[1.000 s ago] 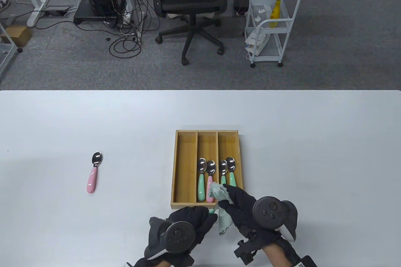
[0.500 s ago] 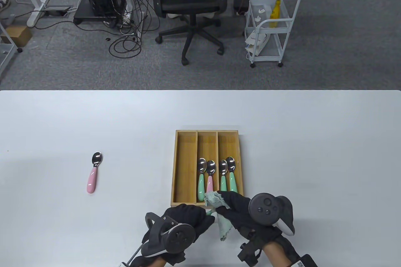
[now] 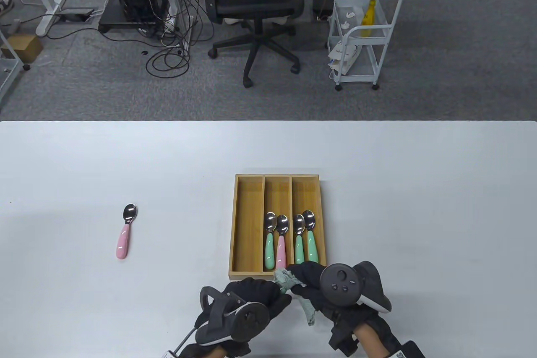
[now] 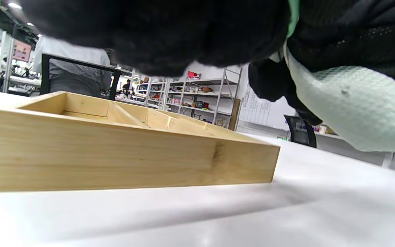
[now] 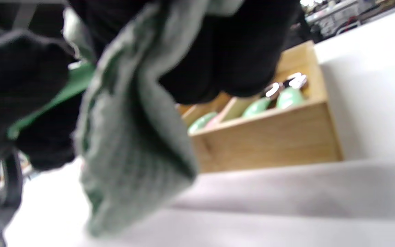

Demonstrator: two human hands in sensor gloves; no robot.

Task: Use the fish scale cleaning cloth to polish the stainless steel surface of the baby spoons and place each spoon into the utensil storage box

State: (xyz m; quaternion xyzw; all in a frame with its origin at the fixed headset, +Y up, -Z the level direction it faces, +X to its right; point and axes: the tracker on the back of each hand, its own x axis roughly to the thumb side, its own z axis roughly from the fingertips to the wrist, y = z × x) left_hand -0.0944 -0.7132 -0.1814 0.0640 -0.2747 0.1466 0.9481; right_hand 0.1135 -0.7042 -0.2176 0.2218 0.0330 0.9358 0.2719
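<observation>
Nearest, the left hand point(image 3: 251, 297) and the right hand point(image 3: 319, 286) are meeting just in front of the storage box point(image 3: 243, 223). The left hand is gripping a green-handled spoon point(image 5: 63, 87), of which only part of the handle is showing, angled up toward the right hand in the right wrist view; its bowl is hidden. The right hand is clamping the pale green cloth point(image 3: 293, 286) around that end, with a loose corner hanging toward the bench point(image 3: 419, 207). Beyond, four spoons are lying in the box, two in the middle compartment and two in the right one, bowls pointing away. Far left, a pink-handled spoon point(image 3: 125, 232) is lying alone, bowl also pointing away.
</observation>
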